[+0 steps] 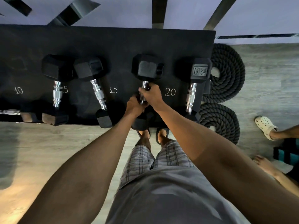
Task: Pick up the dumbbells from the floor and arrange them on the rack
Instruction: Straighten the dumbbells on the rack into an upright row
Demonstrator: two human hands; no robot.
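While the black hex-headed dumbbell with the chrome handle (pixel 146 73) lies on the black rack shelf (pixel 113 42), its long axis runs straight away from me, far head toward the wall and near head at the shelf's front edge. Both my left hand (pixel 135 105) and right hand (pixel 152 96) are clamped round its handle, right ahead of left. Just to its right, past a chalked "20" (pixel 170 92), a matching dumbbell stamped 20 (pixel 194 81) lies parallel.

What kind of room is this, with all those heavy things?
Most likely a gym or weights room. Hex dumbbells sit on a black rack with chalked weight numbers, a thick coiled battle rope lies on the floor beside it, and both hands grip another dumbbell's handle.
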